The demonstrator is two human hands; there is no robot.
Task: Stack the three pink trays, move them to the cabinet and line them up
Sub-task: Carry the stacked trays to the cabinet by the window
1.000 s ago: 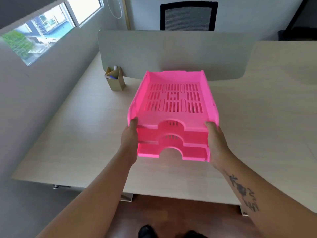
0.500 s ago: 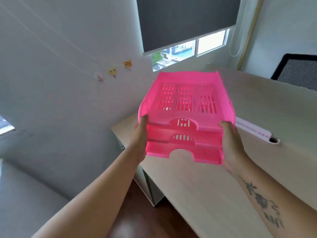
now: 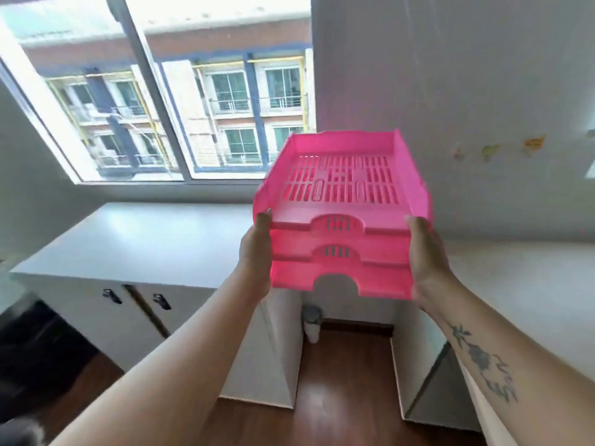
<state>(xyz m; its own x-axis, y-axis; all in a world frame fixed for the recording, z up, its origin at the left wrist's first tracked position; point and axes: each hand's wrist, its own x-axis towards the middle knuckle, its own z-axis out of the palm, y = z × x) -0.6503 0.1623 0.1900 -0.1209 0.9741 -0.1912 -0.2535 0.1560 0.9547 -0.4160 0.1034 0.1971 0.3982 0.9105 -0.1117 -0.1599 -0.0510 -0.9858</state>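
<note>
Three pink trays sit nested in one stack (image 3: 341, 220), held up in the air at chest height. My left hand (image 3: 256, 255) grips the stack's left front corner and my right hand (image 3: 426, 255) grips the right front corner. The top tray has a slotted floor and an arched cut-out in its front lip. A low white cabinet (image 3: 128, 239) stands below and to the left of the stack, under the window; its flat top is bare.
A large window (image 3: 180, 101) fills the upper left. The cabinet has two doors with dark handles (image 3: 161, 300). A light wooden desk (image 3: 515, 284) lies to the right, with a gap of wooden floor (image 3: 341, 381) and a small white bin (image 3: 312, 320) between them.
My view has swung left, away from the desk toward the window and the white cabinet. Both hands keep the same grip on the stack, which has been carried along.
</note>
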